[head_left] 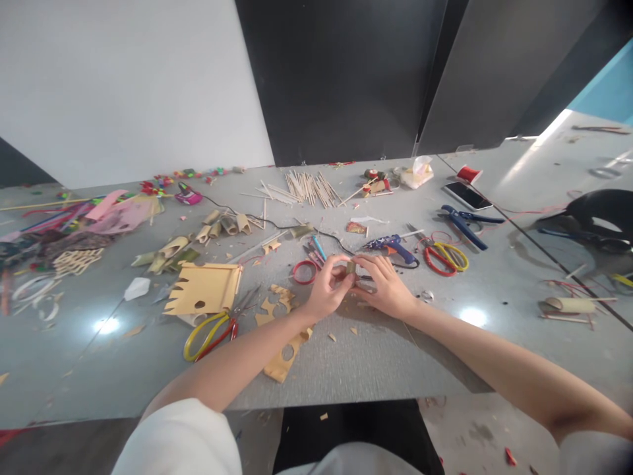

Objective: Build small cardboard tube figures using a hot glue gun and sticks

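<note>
A short greenish-brown piece of bamboo (351, 268) stands between my hands, just above the table. My left hand (327, 289) pinches it from the left, thumb and fingers bent round it. From the right, my right hand (388, 285) closes on the same piece with thumb and forefinger; its other fingers are partly hidden. Behind the hands lie a blue glue gun (393, 247), a red tape roll (304, 272) and a light-blue pen (319, 248). A yellow cardboard sheet with cut-out holes (281, 364) lies by my left forearm.
Scissors with yellow and red handles (206, 336) lie at left, beside a notched yellow card (210, 288). Another pair (448, 258) and blue pliers (465, 224) are at right. Thin sticks (311, 189), bamboo pieces (173, 247) and a phone (469, 196) lie farther back.
</note>
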The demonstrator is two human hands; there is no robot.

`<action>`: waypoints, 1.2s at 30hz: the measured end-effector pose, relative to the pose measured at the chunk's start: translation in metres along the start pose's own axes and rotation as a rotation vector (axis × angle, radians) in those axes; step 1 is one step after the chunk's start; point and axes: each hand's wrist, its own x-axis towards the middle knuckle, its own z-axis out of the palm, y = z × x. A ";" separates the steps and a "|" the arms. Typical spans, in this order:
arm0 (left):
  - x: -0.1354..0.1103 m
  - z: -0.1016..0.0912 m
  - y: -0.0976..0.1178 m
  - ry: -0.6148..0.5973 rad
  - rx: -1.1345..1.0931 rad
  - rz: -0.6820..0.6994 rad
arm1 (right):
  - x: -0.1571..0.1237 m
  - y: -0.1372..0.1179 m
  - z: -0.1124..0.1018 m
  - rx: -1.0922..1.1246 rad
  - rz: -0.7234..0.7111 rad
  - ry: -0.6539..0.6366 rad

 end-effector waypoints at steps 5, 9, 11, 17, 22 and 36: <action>-0.001 -0.001 -0.002 0.002 0.029 0.031 | -0.001 -0.001 0.001 0.012 -0.006 0.022; -0.001 0.000 0.001 0.001 0.032 0.035 | -0.001 0.000 0.000 0.007 -0.005 0.008; -0.001 0.000 0.003 0.000 0.039 0.025 | -0.001 -0.001 -0.001 -0.017 0.008 0.007; -0.002 0.000 -0.001 0.003 0.065 0.050 | -0.001 -0.005 -0.001 -0.032 -0.006 0.031; -0.002 0.000 0.000 0.005 0.097 0.065 | 0.000 -0.006 -0.003 -0.041 -0.033 0.048; -0.002 0.000 0.000 0.005 0.042 -0.015 | 0.001 -0.005 -0.002 -0.025 -0.012 0.009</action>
